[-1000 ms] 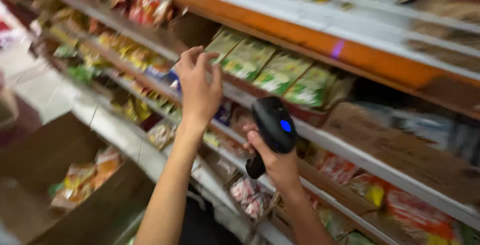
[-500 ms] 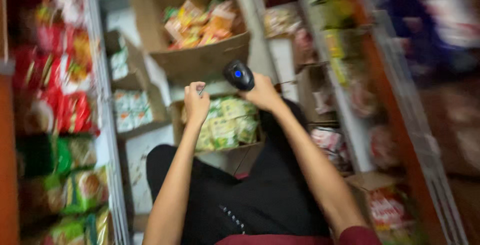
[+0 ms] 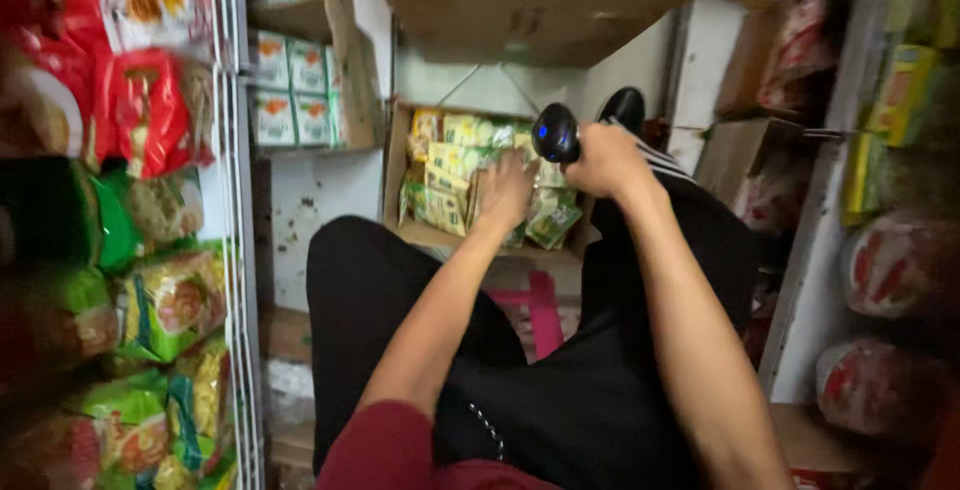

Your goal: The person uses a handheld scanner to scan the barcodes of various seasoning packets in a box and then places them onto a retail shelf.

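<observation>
the right hand (image 3: 600, 162) is gripping a dark handheld scanner (image 3: 556, 134), closed around its handle, its head with a blue light sticking out to the left, pointing down over the open cardboard box (image 3: 397, 165) on the floor. the left hand (image 3: 503, 193) is reaching into the green and yellow packets (image 3: 447, 168) there, touching them; its grip is hidden. packed shelves (image 3: 232, 150) are lining the narrow aisle.

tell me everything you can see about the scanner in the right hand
The handheld scanner is black, looks like plastic, with a rounded head and a small blue light glowing on top. Its handle is hidden inside the right hand, which grips it with the head pointing left and down over the open cardboard box of green and yellow packets. Nothing else touches it.
</observation>
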